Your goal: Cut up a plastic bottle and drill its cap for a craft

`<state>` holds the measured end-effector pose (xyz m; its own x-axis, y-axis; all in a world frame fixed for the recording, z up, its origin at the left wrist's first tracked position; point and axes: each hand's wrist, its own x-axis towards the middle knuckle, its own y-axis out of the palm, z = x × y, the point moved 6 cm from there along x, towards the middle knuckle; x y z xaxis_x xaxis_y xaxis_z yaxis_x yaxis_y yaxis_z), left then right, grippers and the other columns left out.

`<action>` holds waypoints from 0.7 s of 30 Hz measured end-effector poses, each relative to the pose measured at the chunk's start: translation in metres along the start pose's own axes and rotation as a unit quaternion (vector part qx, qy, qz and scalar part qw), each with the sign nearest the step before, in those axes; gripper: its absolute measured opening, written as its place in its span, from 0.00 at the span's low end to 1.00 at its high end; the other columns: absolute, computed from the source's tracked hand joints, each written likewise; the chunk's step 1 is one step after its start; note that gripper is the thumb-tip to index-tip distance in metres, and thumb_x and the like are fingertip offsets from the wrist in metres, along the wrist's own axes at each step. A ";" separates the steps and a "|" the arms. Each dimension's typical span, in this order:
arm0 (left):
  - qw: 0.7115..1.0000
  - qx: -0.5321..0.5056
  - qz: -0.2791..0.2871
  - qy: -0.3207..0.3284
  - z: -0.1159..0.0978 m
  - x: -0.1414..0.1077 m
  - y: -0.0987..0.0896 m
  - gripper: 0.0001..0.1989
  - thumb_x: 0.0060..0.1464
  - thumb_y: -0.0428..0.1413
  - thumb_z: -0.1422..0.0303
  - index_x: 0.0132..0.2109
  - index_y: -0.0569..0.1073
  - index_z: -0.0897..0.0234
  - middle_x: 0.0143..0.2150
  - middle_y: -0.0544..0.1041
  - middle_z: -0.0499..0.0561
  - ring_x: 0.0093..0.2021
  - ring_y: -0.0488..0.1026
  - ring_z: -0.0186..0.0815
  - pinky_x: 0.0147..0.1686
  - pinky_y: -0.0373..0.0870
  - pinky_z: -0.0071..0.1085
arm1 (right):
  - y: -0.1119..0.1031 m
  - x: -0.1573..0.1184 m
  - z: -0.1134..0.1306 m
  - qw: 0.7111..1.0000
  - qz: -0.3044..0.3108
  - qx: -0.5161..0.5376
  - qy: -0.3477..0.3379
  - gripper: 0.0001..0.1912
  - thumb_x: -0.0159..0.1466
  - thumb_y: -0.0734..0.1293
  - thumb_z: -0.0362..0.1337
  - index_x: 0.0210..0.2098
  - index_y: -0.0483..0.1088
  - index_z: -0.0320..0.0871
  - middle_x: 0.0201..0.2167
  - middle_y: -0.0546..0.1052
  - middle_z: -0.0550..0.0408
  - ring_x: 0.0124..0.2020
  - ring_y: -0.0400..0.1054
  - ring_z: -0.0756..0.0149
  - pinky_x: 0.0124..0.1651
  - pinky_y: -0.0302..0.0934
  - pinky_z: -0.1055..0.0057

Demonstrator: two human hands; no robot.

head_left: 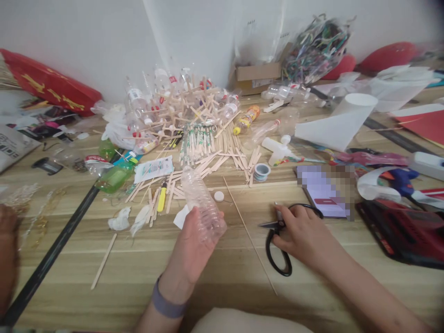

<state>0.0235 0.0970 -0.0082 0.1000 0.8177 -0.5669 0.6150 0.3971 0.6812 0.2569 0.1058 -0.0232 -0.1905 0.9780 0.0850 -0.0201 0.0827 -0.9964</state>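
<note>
A clear ribbed plastic bottle (pixel 204 203) is in my left hand (pixel 194 247), tilted with its far end pointing away from me; the fingers wrap round its near part. My right hand (pixel 300 231) has its fingers closed on a pair of black-handled scissors (pixel 279 261) just above the wood table. The blades are slightly parted and point left. Between the two hands a thin wooden stick (pixel 249 236) lies on the table. A small white cap (pixel 218 196) sits just beyond the bottle, and a phone (pixel 321 192) lies past my right hand.
Craft sticks (pixel 211 159) and plastic bottles (pixel 163 97) are heaped at the back. A green bottle (pixel 116 178) and yellow cutter (pixel 162 198) lie left. On the right are a white paper cone (pixel 336 122) and red case (pixel 405 231). Another person's hand (pixel 7 249) shows at the left edge.
</note>
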 end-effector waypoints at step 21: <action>0.925 0.352 -0.058 0.132 -0.021 -0.020 -0.045 0.33 0.42 0.68 0.53 0.54 0.71 0.61 0.44 0.80 0.56 0.46 0.76 0.47 0.46 0.69 0.37 | 0.007 -0.024 -0.017 0.954 -0.063 0.288 0.043 0.17 0.65 0.60 0.43 0.48 0.69 0.42 0.38 0.71 0.46 0.40 0.73 0.57 0.46 0.69 0.59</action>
<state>-0.0228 0.0719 -0.0175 -0.1362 0.8972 -0.4202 0.9758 0.1946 0.0993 0.2782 0.0862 -0.0318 -0.0704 0.9815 0.1781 -0.5792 0.1051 -0.8084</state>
